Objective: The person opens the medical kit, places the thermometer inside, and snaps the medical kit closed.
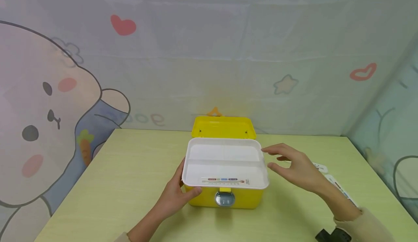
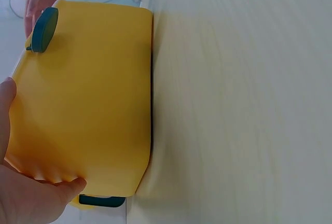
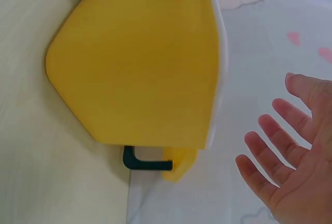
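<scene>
The left hand (image 1: 174, 198) is grasping the box (image 1: 243, 199), its thumb lying on the front near the corner and its other fingers curling along the left side. The right hand (image 1: 298, 169) is holding nothing: its fingers are bending loosely, and the right wrist view is showing a gap between them and the box.

The box is sitting on the table (image 1: 147, 146) between the two hands, right at the left fingers and just beside the right fingertips. Its tray (image 1: 207, 151) is spanning the space between the left fingers and the right ones, with a strip (image 1: 225, 181) lying along the near edge, to the right of the left thumb. The latch (image 1: 225, 199) is hanging on the front, also right of that thumb. The lid (image 1: 224, 127) is standing open beyond both hands' fingers. A dark handle (image 3: 148, 165) is showing near the back of the box, just past the left fingertips in the left wrist view.

Two more strips (image 1: 341, 189) are lying right of the right fingers, partly hidden behind that hand and forearm. A patterned backdrop (image 1: 202, 35) is hanging beyond all the fingers.
</scene>
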The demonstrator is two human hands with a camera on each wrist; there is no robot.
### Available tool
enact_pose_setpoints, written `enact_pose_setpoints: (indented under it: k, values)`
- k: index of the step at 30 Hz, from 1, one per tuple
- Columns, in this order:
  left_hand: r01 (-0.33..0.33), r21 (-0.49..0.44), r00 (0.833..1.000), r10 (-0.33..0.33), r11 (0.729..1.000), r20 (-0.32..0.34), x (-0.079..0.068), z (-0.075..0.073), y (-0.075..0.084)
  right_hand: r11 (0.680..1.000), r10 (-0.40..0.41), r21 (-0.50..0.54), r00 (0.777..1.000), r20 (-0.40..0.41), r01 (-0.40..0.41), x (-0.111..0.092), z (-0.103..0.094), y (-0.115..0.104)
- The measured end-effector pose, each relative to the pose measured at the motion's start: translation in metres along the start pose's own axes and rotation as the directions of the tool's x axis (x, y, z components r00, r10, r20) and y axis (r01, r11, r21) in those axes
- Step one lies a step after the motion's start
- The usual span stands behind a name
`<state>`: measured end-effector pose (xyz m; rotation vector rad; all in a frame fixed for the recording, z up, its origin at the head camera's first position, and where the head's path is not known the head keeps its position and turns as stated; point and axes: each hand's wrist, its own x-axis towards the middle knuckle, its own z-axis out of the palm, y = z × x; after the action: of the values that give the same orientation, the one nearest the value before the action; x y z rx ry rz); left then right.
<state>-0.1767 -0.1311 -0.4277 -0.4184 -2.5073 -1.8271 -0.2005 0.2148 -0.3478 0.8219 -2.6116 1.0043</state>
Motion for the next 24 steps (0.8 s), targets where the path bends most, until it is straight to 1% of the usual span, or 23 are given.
enact_pose_setpoints:
  k: [5,9,13,17,20,24]
  values:
    - [0.003,0.003,1.000,-0.003,1.000,0.000,0.000,0.000,-0.001,0.999,0.043,-0.011,0.998,-0.037,-0.043,-0.009,-0.013,0.007]
    - [0.000,-0.003,1.000,0.000,1.000,0.000,0.000,0.000,-0.002,0.997,0.078,0.011,0.995,-0.068,-0.078,-0.016,-0.022,0.011]
    - [0.003,-0.001,1.000,-0.003,1.000,-0.001,0.000,0.000,-0.001,0.993,0.118,0.013,0.986,-0.115,-0.118,-0.024,-0.029,0.018]
    - [0.005,0.000,1.000,-0.005,1.000,-0.005,0.000,0.001,-0.001,0.991,0.135,0.010,0.979,-0.154,-0.136,-0.035,-0.037,0.029]
    - [-0.002,-0.003,1.000,0.002,1.000,-0.005,-0.001,0.000,-0.001,0.986,0.166,0.012,0.971,-0.172,-0.166,-0.044,-0.044,0.037]
    - [-0.012,-0.010,1.000,0.012,1.000,-0.005,-0.001,0.000,0.000,0.975,0.220,-0.004,0.960,-0.174,-0.224,-0.056,-0.052,0.047]
